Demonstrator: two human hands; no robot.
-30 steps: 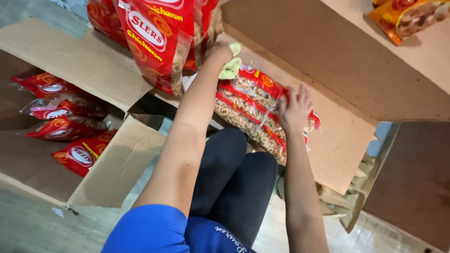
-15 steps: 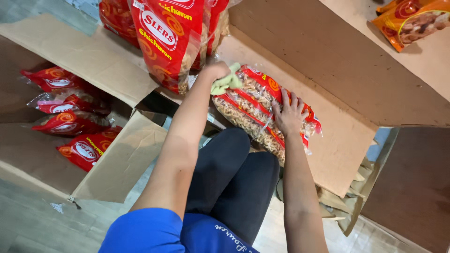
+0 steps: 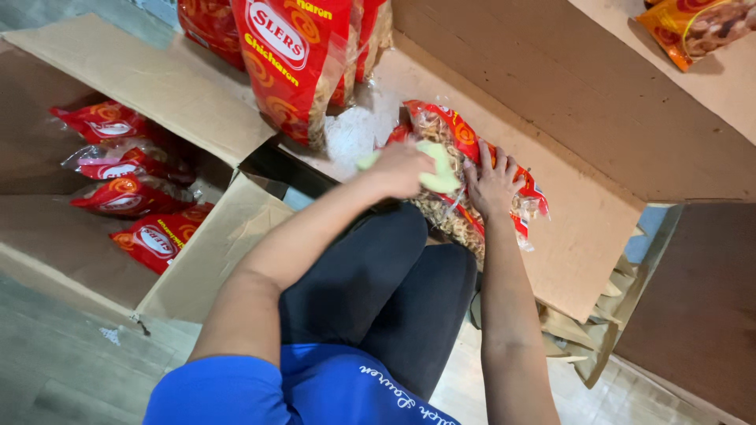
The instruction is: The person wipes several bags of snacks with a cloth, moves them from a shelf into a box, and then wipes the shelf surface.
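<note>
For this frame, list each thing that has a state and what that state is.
Snack bag: lying flat on cardboard, sealed.
Left hand: closed on a pale green cloth, pressed to the bag.
Right hand: open, flat on the bag.
Carton: flaps open, red bags inside.

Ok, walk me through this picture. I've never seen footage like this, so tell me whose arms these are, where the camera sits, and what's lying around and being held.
There is no machine here. The camera is worn on a person's head and looks down, so the two bare arms and the dark-trousered lap belong to the wearer. The left hand holds a pale green cloth against a clear snack bag with red trim, which lies on a flat sheet of cardboard. The right hand rests spread on the same bag. To the left, an open cardboard box holds several red snack bags. More red bags stand at the top, and an orange packet lies in the upper right corner.
</note>
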